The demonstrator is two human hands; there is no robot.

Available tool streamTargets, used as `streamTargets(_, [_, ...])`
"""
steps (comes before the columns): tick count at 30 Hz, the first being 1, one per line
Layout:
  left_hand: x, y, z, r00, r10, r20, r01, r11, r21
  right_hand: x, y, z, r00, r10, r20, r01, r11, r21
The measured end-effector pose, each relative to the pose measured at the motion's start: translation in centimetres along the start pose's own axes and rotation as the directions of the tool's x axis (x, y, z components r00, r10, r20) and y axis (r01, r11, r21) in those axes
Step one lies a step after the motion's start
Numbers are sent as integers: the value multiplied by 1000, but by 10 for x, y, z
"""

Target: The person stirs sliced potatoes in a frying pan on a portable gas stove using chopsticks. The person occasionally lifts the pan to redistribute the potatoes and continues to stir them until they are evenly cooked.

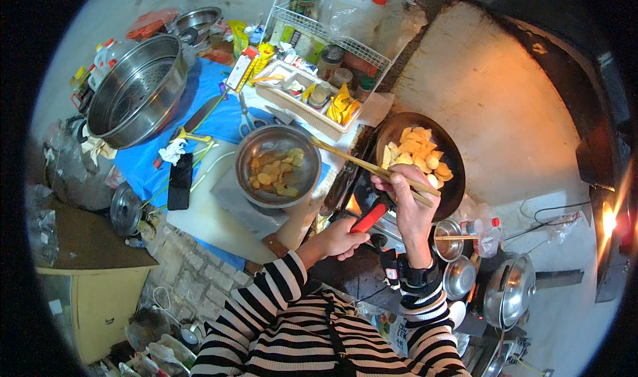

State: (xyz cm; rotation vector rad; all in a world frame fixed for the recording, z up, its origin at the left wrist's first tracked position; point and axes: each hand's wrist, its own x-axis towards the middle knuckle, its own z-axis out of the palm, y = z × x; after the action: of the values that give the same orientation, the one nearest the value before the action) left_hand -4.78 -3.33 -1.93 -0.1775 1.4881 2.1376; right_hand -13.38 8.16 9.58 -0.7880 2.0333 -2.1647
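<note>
My left hand is closed around the red handle of a dark frying pan, which sits tilted over the stove. Sliced pieces of food, pale yellow to golden, lie in the pan. A pair of wooden chopsticks is in my right hand, above the pan's near edge; their tips point left, towards a metal bowl. In that bowl are browned slices of similar food. The bowl stands on a grey sheet over a whitish cutting board.
A large steamer pot, a kitchen knife, scissors and a black phone are on the left. Behind the bowl stands a seasoning tray. Metal bowls and a lidded pot crowd the right.
</note>
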Motion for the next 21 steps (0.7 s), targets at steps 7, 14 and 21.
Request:
streamTargets(7, [1, -1, -1, 1000, 5, 25, -4, 1000, -18, 1, -11, -8, 983, 91, -157, -76, 992, 102])
streamTargets(14, [1, -2, -1, 999, 40, 21, -39, 999, -31, 9, 20, 37, 988, 103, 115, -114, 990, 89])
streamTargets(21, [-7, -1, 4, 997, 71, -26, -72, 997, -24, -20, 3, -79, 903, 150, -402, -153, 988, 26])
